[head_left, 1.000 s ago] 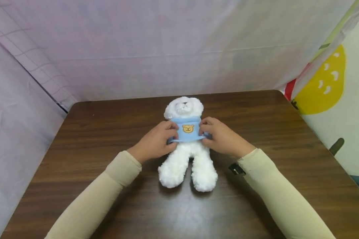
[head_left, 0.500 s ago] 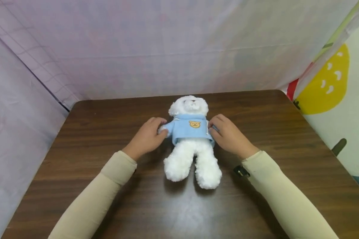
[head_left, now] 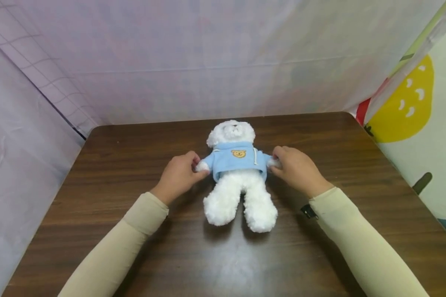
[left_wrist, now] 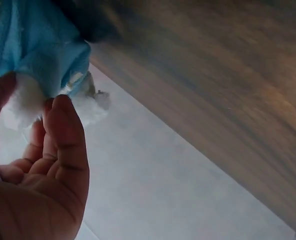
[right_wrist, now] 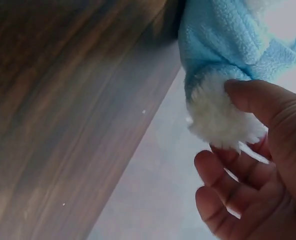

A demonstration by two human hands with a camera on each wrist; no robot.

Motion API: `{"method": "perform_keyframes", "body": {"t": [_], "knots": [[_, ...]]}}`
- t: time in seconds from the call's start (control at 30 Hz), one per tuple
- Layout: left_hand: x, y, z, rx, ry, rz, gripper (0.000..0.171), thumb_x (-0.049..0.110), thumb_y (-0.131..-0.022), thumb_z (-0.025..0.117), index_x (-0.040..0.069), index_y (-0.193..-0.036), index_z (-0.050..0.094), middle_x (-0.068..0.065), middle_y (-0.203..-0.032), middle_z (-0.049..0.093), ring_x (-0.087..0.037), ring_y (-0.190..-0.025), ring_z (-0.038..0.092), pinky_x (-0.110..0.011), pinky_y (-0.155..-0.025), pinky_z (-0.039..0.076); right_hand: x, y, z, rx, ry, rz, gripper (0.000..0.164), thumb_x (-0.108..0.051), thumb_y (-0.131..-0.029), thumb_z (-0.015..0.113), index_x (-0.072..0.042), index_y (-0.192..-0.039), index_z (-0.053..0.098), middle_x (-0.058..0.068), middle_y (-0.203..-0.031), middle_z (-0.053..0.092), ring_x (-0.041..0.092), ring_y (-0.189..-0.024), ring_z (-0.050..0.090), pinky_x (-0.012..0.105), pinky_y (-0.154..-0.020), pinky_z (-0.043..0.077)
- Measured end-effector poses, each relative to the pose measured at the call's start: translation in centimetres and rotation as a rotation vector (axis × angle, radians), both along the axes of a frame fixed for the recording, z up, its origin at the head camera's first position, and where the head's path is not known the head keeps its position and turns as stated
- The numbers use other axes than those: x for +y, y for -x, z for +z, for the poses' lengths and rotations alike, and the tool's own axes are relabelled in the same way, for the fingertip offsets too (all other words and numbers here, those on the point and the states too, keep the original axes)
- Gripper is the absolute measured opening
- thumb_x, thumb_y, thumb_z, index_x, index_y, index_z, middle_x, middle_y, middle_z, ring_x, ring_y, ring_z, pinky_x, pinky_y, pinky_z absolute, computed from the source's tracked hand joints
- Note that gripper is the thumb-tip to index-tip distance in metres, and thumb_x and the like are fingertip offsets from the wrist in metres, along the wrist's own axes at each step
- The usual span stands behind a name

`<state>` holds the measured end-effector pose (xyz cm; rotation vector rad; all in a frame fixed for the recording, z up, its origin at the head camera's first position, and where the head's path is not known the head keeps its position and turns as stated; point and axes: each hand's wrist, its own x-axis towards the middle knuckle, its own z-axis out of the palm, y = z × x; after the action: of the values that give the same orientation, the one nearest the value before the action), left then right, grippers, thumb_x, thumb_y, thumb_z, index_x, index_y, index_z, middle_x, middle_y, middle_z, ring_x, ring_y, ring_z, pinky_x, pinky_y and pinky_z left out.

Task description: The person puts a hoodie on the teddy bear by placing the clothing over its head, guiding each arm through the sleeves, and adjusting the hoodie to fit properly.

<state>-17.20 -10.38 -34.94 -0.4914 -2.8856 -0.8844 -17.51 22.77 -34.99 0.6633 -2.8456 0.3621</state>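
A white plush teddy bear (head_left: 222,206) lies on its back on the table, head toward the far edge. It wears a light blue hoodie (head_left: 226,161) with a small bear-face patch (head_left: 239,153) and a white drawstring. My left hand (head_left: 175,176) pinches the paw (left_wrist: 27,102) on the left between thumb and fingers. On the other side, my right hand (head_left: 300,170) holds the other paw (right_wrist: 218,117), thumb on top and fingers beneath. Both arms of the bear stretch outward in their sleeves, white fur showing past the cuffs.
The dark wood-grain table (head_left: 126,148) has rounded far corners. A pale cloth curtain (head_left: 193,62) hangs right behind it, with another at the left. A printed panel with a yellow shape (head_left: 406,103) stands at the right.
Both hands have shifted from the hoodie's sides out to the paws. The hoodie's front has been smoothed down, and both bear arms now spread sideways with their paws showing.
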Motion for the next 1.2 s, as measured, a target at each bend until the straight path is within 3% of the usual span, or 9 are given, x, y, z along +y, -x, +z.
{"method": "perform_keyframes", "body": {"t": [0.13, 0.27, 0.47, 0.73, 0.9, 1.03, 1.2], "knots": [[0.5, 0.1, -0.2, 0.092, 0.023, 0.018, 0.022, 0.025, -0.09, 0.076, 0.006, -0.097, 0.066, -0.005, -0.079, 0.064, -0.02, -0.067, 0.056, -0.037, -0.062, 0.047, 0.0, 0.3, 0.0, 0.03, -0.023, 0.072, 0.02, -0.01, -0.086, 0.077, -0.007, -0.096, 0.06, 0.006, -0.084, 0.059, 0.025, -0.076, 0.055, 0.042, -0.068, 0.047], [0.0, 0.3, -0.2, 0.182, 0.059, -0.008, 0.011, 0.018, -0.094, 0.07, 0.008, -0.091, 0.067, -0.004, -0.077, 0.065, -0.019, -0.064, 0.055, -0.038, -0.06, 0.047, 0.0, 0.6, 0.0, 0.131, -0.03, 0.101, 0.019, -0.001, -0.081, 0.074, -0.01, -0.083, 0.057, 0.003, -0.078, 0.055, 0.024, -0.072, 0.051, 0.039, -0.062, 0.043], [-2.1, 0.6, 0.1, 0.181, 0.014, -0.048, 0.013, 0.016, -0.094, 0.07, 0.01, -0.083, 0.066, 0.0, -0.068, 0.06, -0.017, -0.059, 0.05, -0.035, -0.057, 0.042, 1.3, 1.1, 0.4, 0.247, -0.01, 0.034, 0.028, 0.003, -0.075, 0.071, -0.014, -0.07, 0.05, 0.0, -0.069, 0.046, 0.023, -0.066, 0.042, 0.039, -0.059, 0.034], [-2.7, 1.0, 0.4, 0.148, 0.057, -0.056, 0.013, 0.018, -0.094, 0.071, 0.009, -0.085, 0.066, -0.002, -0.069, 0.059, -0.021, -0.065, 0.05, -0.037, -0.061, 0.042, 1.8, 1.7, 0.2, 0.185, 0.02, 0.006, 0.026, 0.003, -0.077, 0.072, -0.013, -0.071, 0.051, 0.001, -0.071, 0.047, 0.024, -0.069, 0.043, 0.04, -0.063, 0.035], [-2.1, 1.3, 0.0, 0.078, -0.001, -0.074, 0.013, 0.018, -0.095, 0.07, 0.009, -0.088, 0.064, -0.003, -0.074, 0.059, -0.02, -0.068, 0.05, -0.036, -0.063, 0.042, 1.0, 2.0, -0.2, 0.147, -0.008, 0.049, 0.021, 0.0, -0.081, 0.073, -0.01, -0.079, 0.055, 0.004, -0.079, 0.052, 0.026, -0.076, 0.046, 0.041, -0.067, 0.039], [-1.6, 1.5, -0.4, 0.077, -0.03, -0.094, 0.017, 0.021, -0.093, 0.072, 0.007, -0.093, 0.063, -0.006, -0.083, 0.06, -0.021, -0.072, 0.05, -0.037, -0.067, 0.044, 0.7, 2.3, -0.4, 0.117, -0.045, 0.048, 0.017, -0.005, -0.085, 0.074, -0.008, -0.087, 0.058, 0.007, -0.087, 0.057, 0.028, -0.081, 0.05, 0.045, -0.072, 0.042], [-1.5, 1.5, -0.4, 0.087, -0.015, -0.057, 0.028, 0.028, -0.091, 0.073, 0.004, -0.102, 0.065, -0.014, -0.101, 0.063, -0.028, -0.09, 0.058, -0.043, -0.081, 0.047, 1.0, 2.3, -0.4, 0.015, -0.059, 0.016, 0.017, -0.014, -0.089, 0.072, -0.007, -0.101, 0.063, 0.011, -0.101, 0.061, 0.032, -0.092, 0.054, 0.051, -0.078, 0.044]]}}
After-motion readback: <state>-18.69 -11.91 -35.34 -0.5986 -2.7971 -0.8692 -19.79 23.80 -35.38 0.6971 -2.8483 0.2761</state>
